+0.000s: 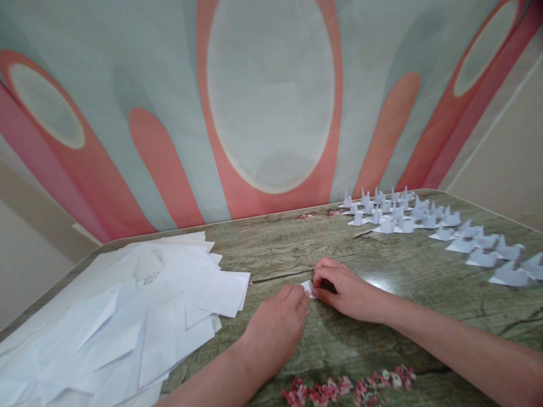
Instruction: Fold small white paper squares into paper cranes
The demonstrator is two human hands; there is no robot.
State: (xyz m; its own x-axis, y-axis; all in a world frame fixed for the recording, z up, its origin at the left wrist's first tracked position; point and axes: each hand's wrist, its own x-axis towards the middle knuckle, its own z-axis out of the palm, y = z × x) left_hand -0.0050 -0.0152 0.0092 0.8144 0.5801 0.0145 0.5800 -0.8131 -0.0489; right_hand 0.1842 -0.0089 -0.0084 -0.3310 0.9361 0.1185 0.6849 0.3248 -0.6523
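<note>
Printed flowers (345, 389), pink and red with some white, on the near part of a wood-grain table (280, 243), greenish brown with dark streaks. Left hand (275, 322), back upward, fingers bent and close together, tips at the left side of the paper piece; whether they pinch or only press, one cannot tell. Paper piece (308, 288): one, small, plain white, apparently folded, edges straight where visible, lying low over the tabletop between the two hands, largely covered by fingers, its full outline hidden. Right hand (341, 287), thumb and curled forefinger gripping the right edge of the same piece. Paper pile (161, 305), at left: loose white sheets, overlapping, edges uneven. Folded paper figures (443, 233), at right: many, white, with upright points, standing in loose rows. Backdrop (271, 204), behind the table: coral and grey-green, with pale ovals.
</note>
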